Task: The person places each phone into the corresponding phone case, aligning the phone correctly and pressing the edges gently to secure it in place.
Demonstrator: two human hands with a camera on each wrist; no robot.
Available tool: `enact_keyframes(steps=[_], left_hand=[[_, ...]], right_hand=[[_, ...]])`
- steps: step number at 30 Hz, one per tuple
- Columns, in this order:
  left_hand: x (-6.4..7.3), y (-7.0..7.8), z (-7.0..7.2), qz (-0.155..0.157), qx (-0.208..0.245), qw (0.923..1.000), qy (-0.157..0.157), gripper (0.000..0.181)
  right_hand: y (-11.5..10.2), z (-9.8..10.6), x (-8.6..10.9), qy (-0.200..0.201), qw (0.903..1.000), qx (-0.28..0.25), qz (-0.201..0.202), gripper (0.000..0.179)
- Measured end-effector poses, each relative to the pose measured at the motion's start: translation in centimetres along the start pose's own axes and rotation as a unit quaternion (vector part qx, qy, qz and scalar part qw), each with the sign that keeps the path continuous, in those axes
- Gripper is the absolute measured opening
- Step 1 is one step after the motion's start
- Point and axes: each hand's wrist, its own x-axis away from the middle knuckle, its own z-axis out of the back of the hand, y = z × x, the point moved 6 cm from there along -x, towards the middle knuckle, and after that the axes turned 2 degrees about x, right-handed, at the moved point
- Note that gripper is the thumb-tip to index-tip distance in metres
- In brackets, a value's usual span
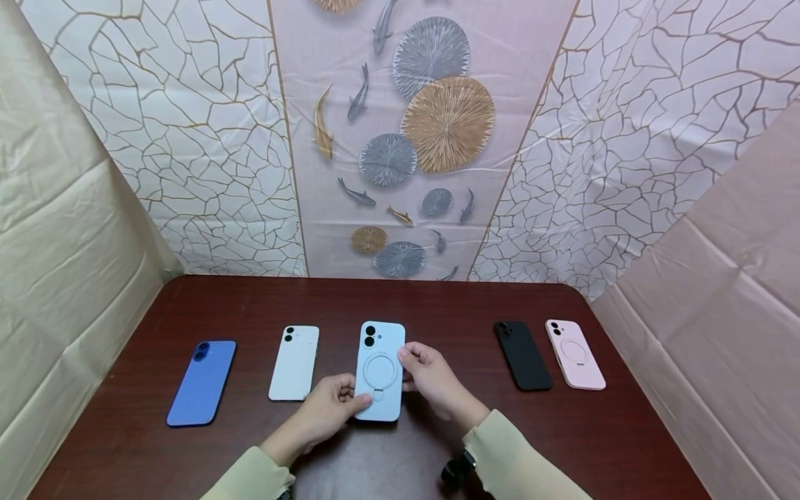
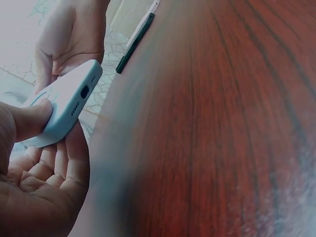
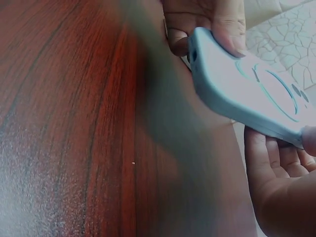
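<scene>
A light blue phone (image 1: 390, 378) in a case, with a ring on its back and two camera lenses at the top, is held up between both hands in the head view. My left hand (image 1: 326, 411) grips its lower left corner, thumb on the back and fingers underneath. At the right edge, my right hand (image 1: 432, 378) pinches the upper side between thumb and fingers. The left wrist view shows the port end of the phone (image 2: 74, 106), above the tabletop. In the right wrist view the ring on the phone (image 3: 237, 81) faces up.
On the dark red wooden table (image 1: 250, 305), a blue phone (image 1: 203, 382) and a white phone (image 1: 295, 364) lie to the left. A black phone (image 1: 523, 355) and a pink phone (image 1: 578, 357) with a ring lie to the right. Patterned cloth (image 1: 219, 139) hangs behind the table.
</scene>
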Motion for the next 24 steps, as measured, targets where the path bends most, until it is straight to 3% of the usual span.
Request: enact_keyframes(steps=[18,24], left_hand=[[-0.1,-0.6,0.5,0.019,0.015,0.9995,0.019,0.027],[-0.3,-0.5,0.8,0.018,0.021,0.9992,0.03,0.03]], right_hand=[[0.2,-0.6,0.5,-0.028,0.9995,-0.014,0.005,0.033],[0.4,-1.4,0.9,-0.058,0.9979,-0.024,0.013,0.032]])
